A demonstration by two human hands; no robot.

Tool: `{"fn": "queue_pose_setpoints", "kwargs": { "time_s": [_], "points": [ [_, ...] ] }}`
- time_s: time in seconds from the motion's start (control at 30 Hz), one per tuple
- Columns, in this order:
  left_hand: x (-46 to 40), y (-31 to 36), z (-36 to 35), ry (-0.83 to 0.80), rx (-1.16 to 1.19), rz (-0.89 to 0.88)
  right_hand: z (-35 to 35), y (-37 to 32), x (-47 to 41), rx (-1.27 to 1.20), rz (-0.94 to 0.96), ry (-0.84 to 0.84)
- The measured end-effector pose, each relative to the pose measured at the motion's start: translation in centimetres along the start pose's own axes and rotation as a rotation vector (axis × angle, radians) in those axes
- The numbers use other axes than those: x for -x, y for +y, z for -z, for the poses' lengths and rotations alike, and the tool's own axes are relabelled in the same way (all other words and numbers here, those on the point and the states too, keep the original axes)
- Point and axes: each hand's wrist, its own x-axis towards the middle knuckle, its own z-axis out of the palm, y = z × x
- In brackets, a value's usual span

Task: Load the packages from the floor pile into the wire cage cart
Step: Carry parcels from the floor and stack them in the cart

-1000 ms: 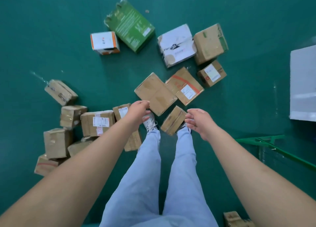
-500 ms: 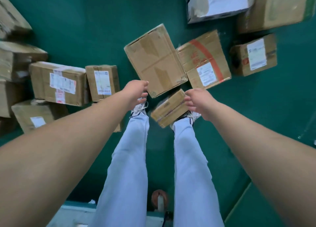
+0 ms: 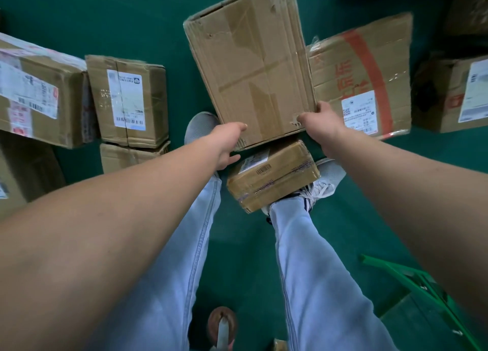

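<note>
Cardboard: a large plain box (image 3: pixel 253 68), brown tape across its top, lies on the green floor (image 3: pixel 105 15) ahead of the feet.
Left hand (image 3: pixel 227 144): grasps the box's near-left corner; fingers hidden under the edge.
Right hand (image 3: pixel 320 121): grips the near-right corner, thumb on top.
Hidden: a small flat parcel (image 3: pixel 273 175) lies partly under the large box and covers part of the right shoe (image 3: pixel 326 177).
Cut off: boxes at the left and top-right edges.
Writing: the red-taped box (image 3: pixel 369 70) carries red characters and a white label, too blurred to read; the labelled box (image 3: pixel 129 99) shows barcodes only.
Cart: a green frame (image 3: pixel 422 292) at lower right, mostly out of view.
</note>
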Motion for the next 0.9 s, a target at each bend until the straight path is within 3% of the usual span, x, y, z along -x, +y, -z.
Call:
{"fn": "queue_pose_setpoints", "kwargs": {
  "time_s": [0.1,0.33,0.6,0.77,0.9],
  "points": [
    [0.2,0.0,0.6,0.003,0.059,0.007,-0.2,-0.8,0.6,-0.009,-0.025,0.019],
    [6.8,0.0,5.5,0.082,0.134,-0.161,1.5,-4.9,8.9,-0.108,0.151,0.053],
    [27.5,2.3,12.8,-0.08,0.553,-0.155,5.9,-14.1,30.2,-0.251,0.169,0.001],
    [38.4,-2.3,17.8,-0.134,0.597,-0.079,7.9,-15.2,44.6,-0.268,0.136,-0.01],
    [47.5,-7.6,19.8,-0.149,0.705,-0.135,8.6,-14.1,53.4,-0.27,0.104,-0.034]
  ]
}}
